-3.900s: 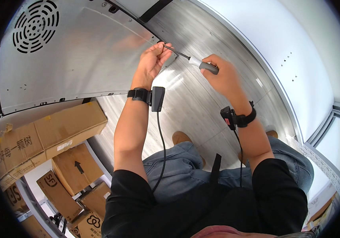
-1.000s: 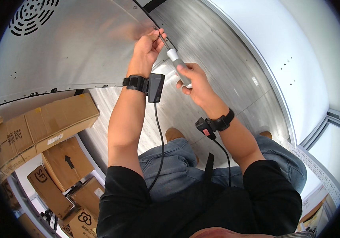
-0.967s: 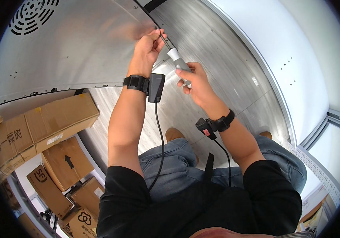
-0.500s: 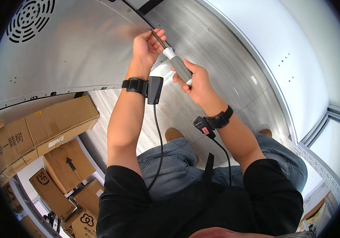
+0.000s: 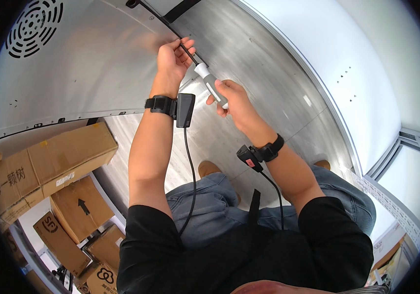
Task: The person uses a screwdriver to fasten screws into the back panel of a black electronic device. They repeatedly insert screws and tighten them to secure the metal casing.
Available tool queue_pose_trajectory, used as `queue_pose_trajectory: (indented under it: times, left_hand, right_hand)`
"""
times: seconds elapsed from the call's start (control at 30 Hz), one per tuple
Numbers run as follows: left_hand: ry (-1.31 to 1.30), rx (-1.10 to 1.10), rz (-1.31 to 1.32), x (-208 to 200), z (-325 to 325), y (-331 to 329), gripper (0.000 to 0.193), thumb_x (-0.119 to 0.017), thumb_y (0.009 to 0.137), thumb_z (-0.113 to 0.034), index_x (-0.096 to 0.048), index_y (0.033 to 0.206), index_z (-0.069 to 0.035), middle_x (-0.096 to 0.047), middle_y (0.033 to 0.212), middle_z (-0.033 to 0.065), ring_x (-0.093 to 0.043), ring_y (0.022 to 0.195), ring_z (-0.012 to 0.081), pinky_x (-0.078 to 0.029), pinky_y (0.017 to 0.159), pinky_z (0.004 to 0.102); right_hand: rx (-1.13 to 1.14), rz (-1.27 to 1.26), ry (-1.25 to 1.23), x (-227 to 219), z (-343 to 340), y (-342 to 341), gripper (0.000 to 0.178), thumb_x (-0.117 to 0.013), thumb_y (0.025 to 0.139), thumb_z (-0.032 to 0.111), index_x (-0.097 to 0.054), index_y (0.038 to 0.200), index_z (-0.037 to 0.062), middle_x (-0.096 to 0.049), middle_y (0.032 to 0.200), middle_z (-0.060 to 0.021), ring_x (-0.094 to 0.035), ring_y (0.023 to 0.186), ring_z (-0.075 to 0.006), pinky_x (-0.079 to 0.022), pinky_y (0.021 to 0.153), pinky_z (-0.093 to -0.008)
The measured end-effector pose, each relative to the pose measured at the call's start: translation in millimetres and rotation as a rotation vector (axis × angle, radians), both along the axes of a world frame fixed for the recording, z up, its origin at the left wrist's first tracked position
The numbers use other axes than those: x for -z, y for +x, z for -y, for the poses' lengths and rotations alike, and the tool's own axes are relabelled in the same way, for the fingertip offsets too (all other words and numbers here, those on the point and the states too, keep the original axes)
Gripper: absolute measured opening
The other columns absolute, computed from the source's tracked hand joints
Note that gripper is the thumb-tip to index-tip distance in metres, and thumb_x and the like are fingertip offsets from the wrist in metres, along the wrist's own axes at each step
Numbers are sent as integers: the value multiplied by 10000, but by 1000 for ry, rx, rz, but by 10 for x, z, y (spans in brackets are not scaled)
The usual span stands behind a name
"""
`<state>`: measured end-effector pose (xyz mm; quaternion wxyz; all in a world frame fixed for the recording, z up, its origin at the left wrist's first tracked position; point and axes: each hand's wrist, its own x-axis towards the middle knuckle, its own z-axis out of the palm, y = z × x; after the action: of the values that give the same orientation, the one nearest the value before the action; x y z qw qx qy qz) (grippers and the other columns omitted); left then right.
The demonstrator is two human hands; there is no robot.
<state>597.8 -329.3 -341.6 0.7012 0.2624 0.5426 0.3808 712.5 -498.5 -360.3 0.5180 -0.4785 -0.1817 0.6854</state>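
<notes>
A screwdriver with a grey and white handle (image 5: 211, 85) is tilted up and to the left, its long dark shaft running along the edge of a large metal panel (image 5: 97, 63). My right hand (image 5: 232, 100) is closed around the lower part of the handle, the thumb lying over it. Farther up, my left hand (image 5: 173, 61) has thumb and forefinger closed on the shaft beside the panel edge, while its other fingers curl loosely under it. The tip of the shaft cannot be made out clearly against the dark edge at the top.
Round vent slots (image 5: 34, 25) pierce the panel at upper left. Several cardboard boxes (image 5: 80, 206) are stacked at lower left. A white wall panel (image 5: 337, 73) curves along the right above the grey floor (image 5: 269, 78). Cables (image 5: 189, 166) run from both wrist bands.
The view has shifted slightly. The handle has turned, bringing a white strip into sight, and my right hand's fingers have changed place on it. My left hand stays at the shaft.
</notes>
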Motion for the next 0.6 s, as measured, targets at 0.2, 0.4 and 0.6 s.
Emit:
queue_pose_trajectory:
  times: [0.2,0.4,0.6]
  left_hand:
    - [12,3,-16,-1,11,17,246,-435,968,-184,-603,1056,-27,-686,921,69,-627,739,159,-463,639,255]
    - [76,-4,-23,30,96,43,208,-457,963,-185,-579,1038,-34,-671,936,85,-629,748,178,-497,628,256]
    - [36,159,55,150,219,500,179,-492,959,-179,-581,1003,-30,-660,909,87,-638,743,193,-523,621,263]
  right_hand:
    - [4,-31,24,76,60,30,302,-468,983,354,-534,966,60,-648,784,-82,-448,508,-107,-361,497,-265]
    - [-2,16,-11,60,158,142,292,-477,980,342,-524,974,53,-646,790,-86,-440,531,-108,-360,500,-269]
    - [59,49,23,102,299,589,277,-480,981,330,-525,989,57,-646,825,-81,-469,547,-116,-374,509,-277]
